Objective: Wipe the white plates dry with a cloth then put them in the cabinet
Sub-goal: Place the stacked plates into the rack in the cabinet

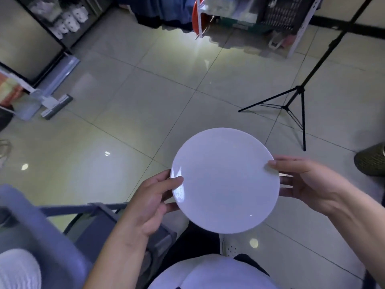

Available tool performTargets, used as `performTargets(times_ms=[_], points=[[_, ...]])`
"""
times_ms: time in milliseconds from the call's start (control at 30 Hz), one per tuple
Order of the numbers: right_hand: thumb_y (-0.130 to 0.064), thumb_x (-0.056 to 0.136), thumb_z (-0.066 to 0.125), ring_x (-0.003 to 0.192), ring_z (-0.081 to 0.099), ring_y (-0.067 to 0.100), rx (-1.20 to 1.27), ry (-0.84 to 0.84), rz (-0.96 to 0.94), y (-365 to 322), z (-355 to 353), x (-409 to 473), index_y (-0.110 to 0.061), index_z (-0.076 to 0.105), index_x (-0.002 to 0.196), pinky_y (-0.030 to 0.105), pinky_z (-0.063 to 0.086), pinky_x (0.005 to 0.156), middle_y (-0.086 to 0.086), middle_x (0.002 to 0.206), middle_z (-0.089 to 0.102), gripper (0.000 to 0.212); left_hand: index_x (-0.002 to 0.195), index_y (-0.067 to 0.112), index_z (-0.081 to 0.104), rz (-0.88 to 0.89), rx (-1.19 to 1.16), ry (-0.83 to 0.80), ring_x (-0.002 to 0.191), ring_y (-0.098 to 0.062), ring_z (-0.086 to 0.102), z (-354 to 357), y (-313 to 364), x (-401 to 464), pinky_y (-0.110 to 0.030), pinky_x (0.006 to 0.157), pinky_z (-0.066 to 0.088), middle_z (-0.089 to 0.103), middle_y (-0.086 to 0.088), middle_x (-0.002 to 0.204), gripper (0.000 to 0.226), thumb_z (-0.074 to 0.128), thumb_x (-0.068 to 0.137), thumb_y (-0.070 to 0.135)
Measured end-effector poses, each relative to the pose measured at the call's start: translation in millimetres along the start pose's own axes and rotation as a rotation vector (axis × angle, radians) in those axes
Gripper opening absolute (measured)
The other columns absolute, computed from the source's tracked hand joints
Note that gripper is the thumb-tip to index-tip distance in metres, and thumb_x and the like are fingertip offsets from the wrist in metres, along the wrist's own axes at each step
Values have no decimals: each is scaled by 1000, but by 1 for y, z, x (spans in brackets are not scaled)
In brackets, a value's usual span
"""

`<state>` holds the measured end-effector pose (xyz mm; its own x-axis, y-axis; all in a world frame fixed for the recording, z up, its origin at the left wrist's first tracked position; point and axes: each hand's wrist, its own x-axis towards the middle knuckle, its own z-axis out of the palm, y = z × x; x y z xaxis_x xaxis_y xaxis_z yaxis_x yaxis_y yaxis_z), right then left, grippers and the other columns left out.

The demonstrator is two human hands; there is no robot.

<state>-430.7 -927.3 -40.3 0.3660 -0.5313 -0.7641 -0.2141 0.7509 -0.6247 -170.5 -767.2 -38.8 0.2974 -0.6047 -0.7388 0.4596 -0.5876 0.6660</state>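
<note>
A round white plate (225,182) is held flat over the tiled floor, its upper face toward me. My left hand (150,203) grips its left rim, thumb on top and fingers underneath. On the opposite rim my right hand (306,180) holds it the same way, thumb over the edge and fingers below. A white cloth (18,268) shows at the bottom left corner, apart from both hands. A dark cabinet with shelves (37,32) stands at the upper left.
A black tripod stand (295,101) rises on the right. A grey chair (41,222) and a dark frame sit at the lower left. Racks with baskets and bags (270,15) line the far side. A dark shoe (370,161) is at the right edge.
</note>
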Motion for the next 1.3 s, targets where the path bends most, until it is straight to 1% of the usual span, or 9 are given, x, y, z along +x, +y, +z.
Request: performTargets(times_ms=[100,233,400,567,833,1000,1067,1200,1300], points=[[-8,85,65,88,67,28,22,82,-17,-49,-3,37,-5,75,111,42,56,78,11,109,76,28,118,17,75,44,25,-85,98,-17,72,12,50,56,-35,76,59,77,-5,116,29,61,95,9],[-8,88,62,91,61,28,60,214,-31,-127,7,80,-3,71,118,40,55,78,8,104,73,32,118,18,75,100,34,-181,99,-18,72,27,135,128,-34,72,58,77,-5,114,29,60,95,9],[-10,89,61,91,58,30,117,284,-105,-214,29,134,-1,71,115,41,54,80,9,102,70,29,115,16,76,121,36,-231,84,-13,74,38,240,206,-31,65,58,79,-7,107,27,59,95,7],[-14,89,63,81,61,27,212,359,-82,-293,50,220,-9,71,103,41,53,77,9,99,66,16,117,15,74,93,55,-221,91,-14,72,39,323,297,-38,77,57,78,-5,110,28,59,95,6],[-19,89,64,83,63,26,140,227,-24,-449,108,413,-11,73,99,40,52,76,10,97,66,16,118,16,74,48,-9,-17,97,-22,71,7,458,444,-34,71,55,78,-6,112,28,60,95,8],[-22,90,64,77,66,26,-5,39,36,-574,185,524,-11,75,98,40,54,75,7,92,73,18,117,23,75,75,-105,116,112,-23,70,-40,558,502,-38,78,58,76,-2,119,36,68,82,21],[-22,91,63,75,66,26,-97,-17,45,-623,224,568,-9,74,100,40,53,73,7,90,72,19,118,24,74,87,-147,223,110,-24,70,-62,591,529,-45,85,57,76,0,116,30,67,90,14],[-20,91,61,69,63,24,-199,-109,56,-706,312,655,-13,72,94,37,50,67,4,82,68,14,118,20,74,120,-287,363,99,-21,72,-114,656,589,-31,68,58,78,-3,111,30,60,95,7],[-18,90,60,61,59,21,-254,-120,45,-756,379,718,-16,68,82,35,48,65,2,73,63,12,116,20,75,139,-331,396,95,-20,73,-162,705,640,-37,73,60,78,-6,110,30,60,95,6]])
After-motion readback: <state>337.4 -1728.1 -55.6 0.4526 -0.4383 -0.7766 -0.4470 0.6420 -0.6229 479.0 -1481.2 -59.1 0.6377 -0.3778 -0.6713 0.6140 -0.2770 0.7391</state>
